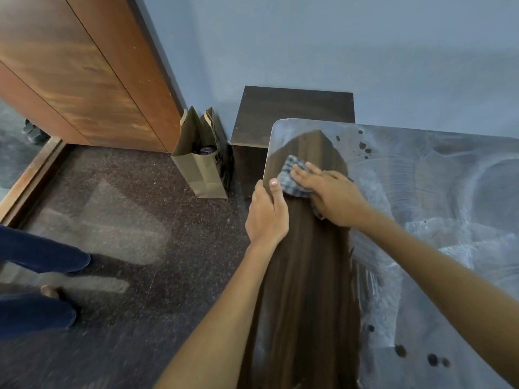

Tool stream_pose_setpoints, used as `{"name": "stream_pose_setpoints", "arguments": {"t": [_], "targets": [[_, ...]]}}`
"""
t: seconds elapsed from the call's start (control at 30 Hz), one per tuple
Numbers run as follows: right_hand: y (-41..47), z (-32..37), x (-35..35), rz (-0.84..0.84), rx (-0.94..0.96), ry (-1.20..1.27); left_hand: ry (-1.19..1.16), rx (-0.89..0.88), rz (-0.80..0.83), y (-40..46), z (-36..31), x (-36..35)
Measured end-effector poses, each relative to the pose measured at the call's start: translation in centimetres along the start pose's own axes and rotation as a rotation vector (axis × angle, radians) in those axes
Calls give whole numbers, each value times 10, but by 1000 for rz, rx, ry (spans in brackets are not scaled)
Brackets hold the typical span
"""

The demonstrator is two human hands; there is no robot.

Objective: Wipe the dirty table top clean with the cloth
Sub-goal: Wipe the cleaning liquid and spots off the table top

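Paper bag (200, 167) with dark jar inside

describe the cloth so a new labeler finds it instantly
Start at the table top, mostly filmed grey-white, with one wiped dark-brown strip along its left edge. Near the far end of that strip, the right hand presses flat on the cloth. It is the only blue-grey checked fabric in view.

- Left hand (266, 217): bare, no glove, ring or watch showing; short thumbnail visible.
- Right hand (334, 195): bare as well, nothing worn on the fingers or wrist.
- Both forearms: uncovered to the frame edge, no sleeve in view.
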State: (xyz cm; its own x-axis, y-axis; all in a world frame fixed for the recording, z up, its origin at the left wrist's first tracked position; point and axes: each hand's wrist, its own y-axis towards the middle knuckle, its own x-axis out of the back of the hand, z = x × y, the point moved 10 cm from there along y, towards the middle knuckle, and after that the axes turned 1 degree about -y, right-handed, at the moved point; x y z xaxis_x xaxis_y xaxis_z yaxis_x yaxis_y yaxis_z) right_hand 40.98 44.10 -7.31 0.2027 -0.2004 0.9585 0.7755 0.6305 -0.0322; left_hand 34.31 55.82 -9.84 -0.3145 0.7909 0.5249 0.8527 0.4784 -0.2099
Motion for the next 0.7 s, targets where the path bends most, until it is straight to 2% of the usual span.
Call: {"name": "stream_pose_setpoints", "arguments": {"t": [0.13, 0.23, 0.33, 0.43, 0.5, 0.6, 0.7], "targets": [[50, -63, 21, -57, -297, -60, 284, -66, 23, 3, -6, -9], [96, -60, 23, -78, -360, -33, 486, -131, -50, -1, -10, -10], [111, -24, 10, -80, -208, -6, 534, -132, -92, -1, -9, -11], [76, 11, -4, -18, 3, -26, 549, -160, -112, -1, -11, -11], [46, 6, -2, -5, 36, -27, 543, -169, -127, -1, -12, -11], [45, -45, 18, -118, -161, -23, 548, -188, -147, -2, -15, -10], [84, -70, 29, -119, -322, -48, 558, -181, -172, -3, -14, -9]]}}
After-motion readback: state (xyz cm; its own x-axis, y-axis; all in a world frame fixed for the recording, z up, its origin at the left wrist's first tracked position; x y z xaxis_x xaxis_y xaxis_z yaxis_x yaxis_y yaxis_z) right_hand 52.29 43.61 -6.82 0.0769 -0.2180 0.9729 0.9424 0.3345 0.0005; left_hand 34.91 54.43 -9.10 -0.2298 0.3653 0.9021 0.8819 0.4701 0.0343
